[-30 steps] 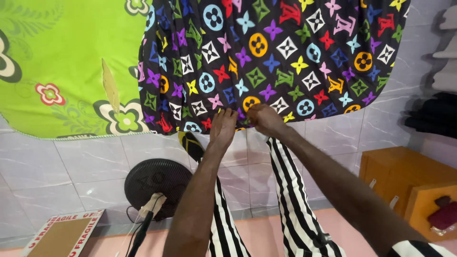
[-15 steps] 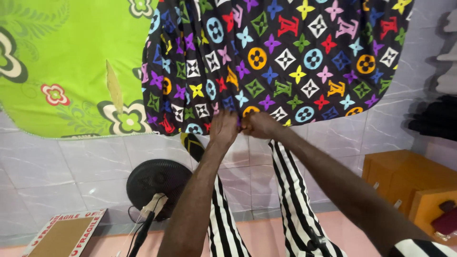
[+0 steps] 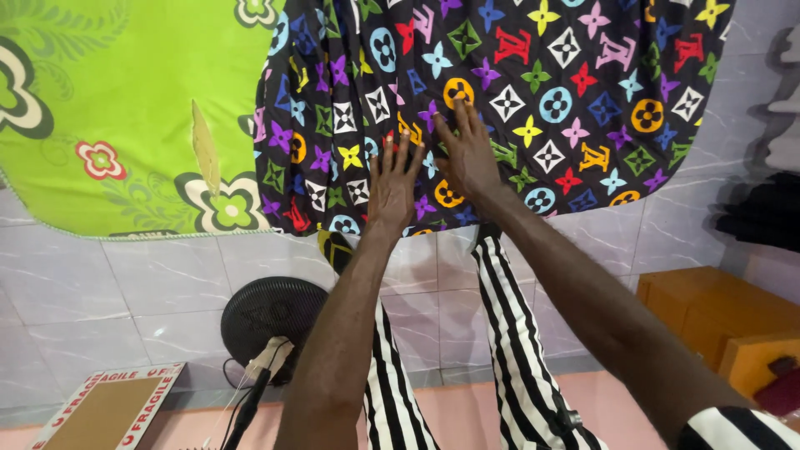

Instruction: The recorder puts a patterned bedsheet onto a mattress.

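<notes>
Two hands lie flat on one black cloth printed with many small coloured flowers, stars and rings. The left hand rests palm down near the cloth's lower edge, its fingers straight and slightly spread, pinching nothing. The right hand lies just beside it and a little higher, also palm down with fingers spread and pressed on the print. The two hands are close but do not overlap.

The black cloth is spread over the top half of the view, on one bright green sheet with large white flowers, which shows to its left. One tear or flap marks the green sheet near the black cloth's edge.

Below the hands, two legs in black-and-white striped trousers reach down to the pink floor. One round black fan stands against the grey tiled wall, with one cardboard box at lower left. One orange wooden cabinet stands at right, and dark folded clothes are stacked above it.
</notes>
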